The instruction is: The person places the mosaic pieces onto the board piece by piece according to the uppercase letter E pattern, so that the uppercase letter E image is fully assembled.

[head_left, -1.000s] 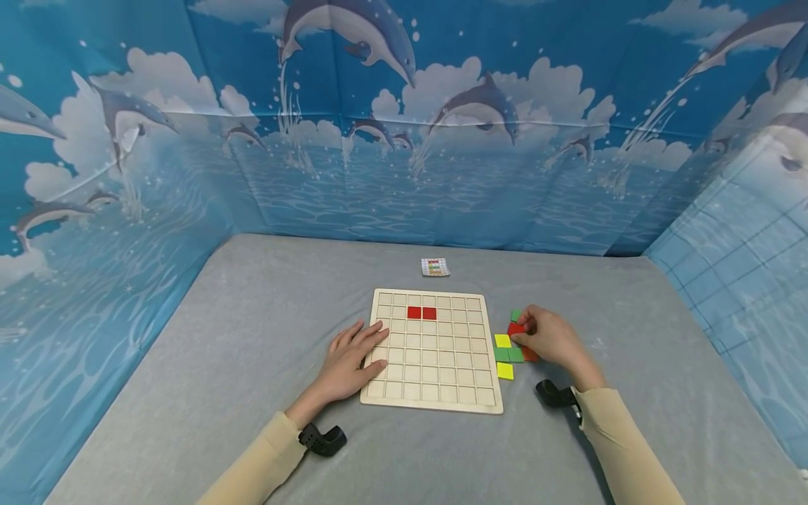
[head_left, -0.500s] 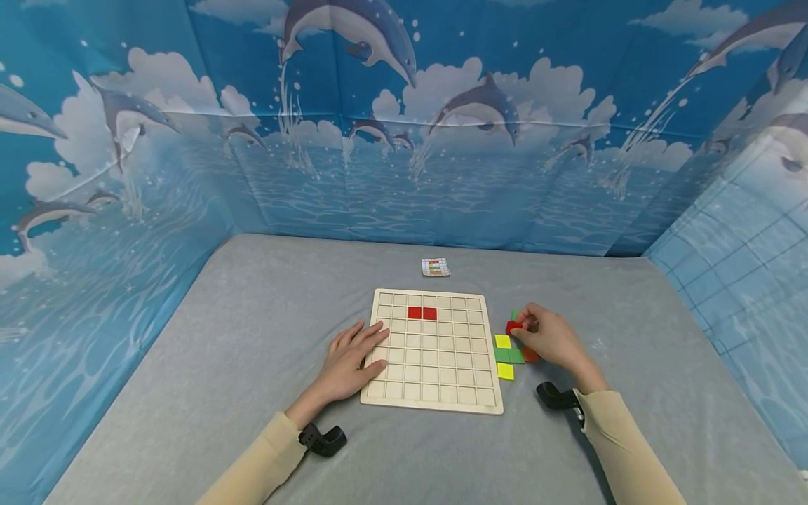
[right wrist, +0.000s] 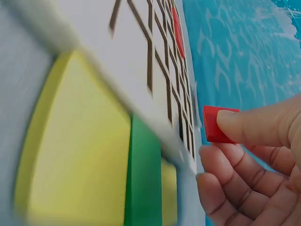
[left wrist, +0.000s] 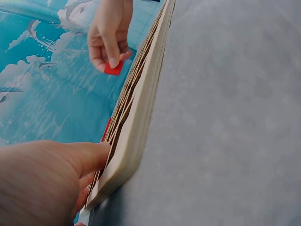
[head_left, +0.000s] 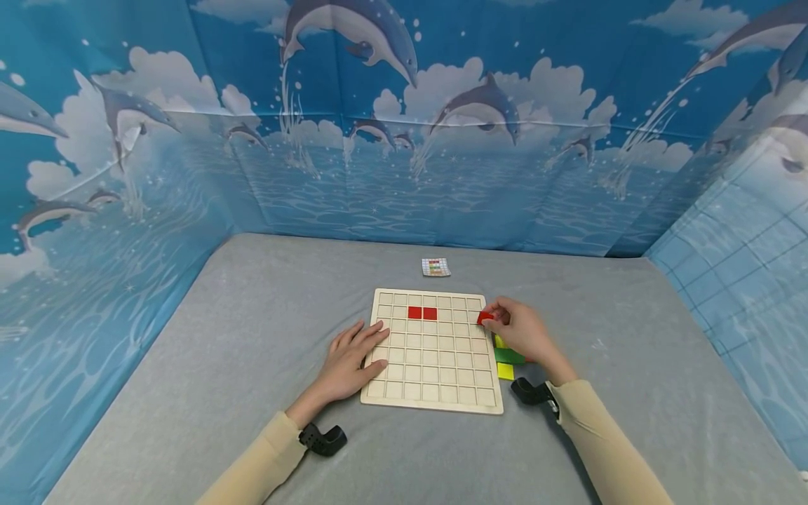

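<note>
A square wooden grid board (head_left: pixel 435 358) lies on the grey cloth, with two red tiles (head_left: pixel 422 313) side by side in its second row from the top. My left hand (head_left: pixel 350 361) rests on the board's left edge, its fingers spread. Between thumb and fingers my right hand (head_left: pixel 522 330) pinches another red tile (head_left: pixel 485 318), held above the board's right edge. In the right wrist view that red tile (right wrist: pixel 214 125) is tilted under the thumb. Partly hidden below the right hand are yellow tiles (head_left: pixel 506 371) and green tiles (head_left: pixel 508 355) beside the board.
A small card with a coloured grid pattern (head_left: pixel 435 267) lies beyond the board's far edge. Grey cloth (head_left: pixel 278 294) covers the table. Behind it and at both sides hangs a blue curtain (head_left: pixel 379 189) printed with dolphins.
My right hand has lifted the red tile from the pile beside the board and carried it left to the board's right edge. The left hand has stayed in place.
</note>
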{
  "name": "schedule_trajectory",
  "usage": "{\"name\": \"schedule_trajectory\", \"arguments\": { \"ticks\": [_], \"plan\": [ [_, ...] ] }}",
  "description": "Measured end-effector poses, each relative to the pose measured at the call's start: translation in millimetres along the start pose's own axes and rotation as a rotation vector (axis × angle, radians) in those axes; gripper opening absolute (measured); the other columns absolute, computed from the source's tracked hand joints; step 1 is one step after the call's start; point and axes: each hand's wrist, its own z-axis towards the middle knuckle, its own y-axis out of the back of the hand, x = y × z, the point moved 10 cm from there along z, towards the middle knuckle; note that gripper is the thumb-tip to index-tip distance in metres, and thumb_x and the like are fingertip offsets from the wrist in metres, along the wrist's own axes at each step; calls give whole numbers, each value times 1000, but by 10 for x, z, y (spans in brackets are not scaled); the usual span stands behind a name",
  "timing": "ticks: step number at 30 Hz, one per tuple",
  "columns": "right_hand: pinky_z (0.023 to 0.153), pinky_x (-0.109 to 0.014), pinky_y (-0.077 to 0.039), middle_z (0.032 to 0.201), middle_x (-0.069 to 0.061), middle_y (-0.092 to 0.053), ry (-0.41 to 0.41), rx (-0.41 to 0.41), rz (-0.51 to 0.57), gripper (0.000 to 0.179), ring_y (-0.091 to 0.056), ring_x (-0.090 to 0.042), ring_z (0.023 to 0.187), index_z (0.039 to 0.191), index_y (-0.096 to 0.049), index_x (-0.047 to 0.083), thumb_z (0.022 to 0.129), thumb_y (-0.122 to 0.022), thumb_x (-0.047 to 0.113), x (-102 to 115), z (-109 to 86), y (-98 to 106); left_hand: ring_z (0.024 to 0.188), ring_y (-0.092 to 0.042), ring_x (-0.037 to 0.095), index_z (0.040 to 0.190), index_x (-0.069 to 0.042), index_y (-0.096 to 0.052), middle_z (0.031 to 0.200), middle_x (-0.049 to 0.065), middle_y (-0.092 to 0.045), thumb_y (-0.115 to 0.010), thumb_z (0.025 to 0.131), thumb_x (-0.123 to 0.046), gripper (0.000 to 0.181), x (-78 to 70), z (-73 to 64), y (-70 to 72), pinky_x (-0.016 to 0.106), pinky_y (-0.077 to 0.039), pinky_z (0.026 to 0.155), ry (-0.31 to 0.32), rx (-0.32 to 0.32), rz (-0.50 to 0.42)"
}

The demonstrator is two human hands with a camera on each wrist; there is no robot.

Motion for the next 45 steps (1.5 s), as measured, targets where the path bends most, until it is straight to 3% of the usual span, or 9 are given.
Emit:
{"name": "schedule_trajectory", "arguments": {
  "ticks": [7,14,23,33,42,45],
  "plan": [
    [68,-37,-49,90,-3,-63,94,24,76,11,-59,-18,76,101,-68,9,91,-65,8,227,142,-177,139,-17,35,144,-13,-44,150,6,-33,-56,96,-32,54,-19,1,12,56,-10,106,-10,-4,2],
    [62,-35,-47,88,-3,-65,128,7,47,12,-58,-18,73,101,-70,9,90,-65,7,396,258,-291,139,-17,36,144,-13,-44,150,6,-33,-56,96,-32,53,-17,0,7,56,-10,106,-1,-1,-2],
    [62,-34,-48,90,-2,-65,75,39,24,11,-58,-16,73,99,-72,12,91,-64,10,415,348,-427,139,-17,36,144,-12,-44,150,7,-34,-56,96,-31,53,-17,-4,1,57,-10,105,-4,-3,-6],
    [65,-37,-48,88,-2,-65,76,42,14,9,-59,-19,75,96,-71,10,90,-65,7,412,364,-428,140,-17,35,144,-13,-43,151,5,-33,-55,96,-33,54,6,0,-6,56,-10,105,-4,1,-2],
    [64,-36,-48,88,-3,-66,0,43,1,9,-58,-19,74,95,-74,9,90,-67,11,388,375,-414,140,-17,35,144,-13,-43,151,5,-33,-56,96,-33,54,-2,-1,-5,55,-10,106,-1,1,-5],
    [62,-36,-48,89,-4,-67,9,24,-32,9,-59,-19,74,94,-76,8,89,-68,11,399,387,-395,139,-17,35,144,-13,-43,150,6,-33,-56,96,-33,54,-11,0,-1,55,-10,105,-1,0,-9]
  ]
}}
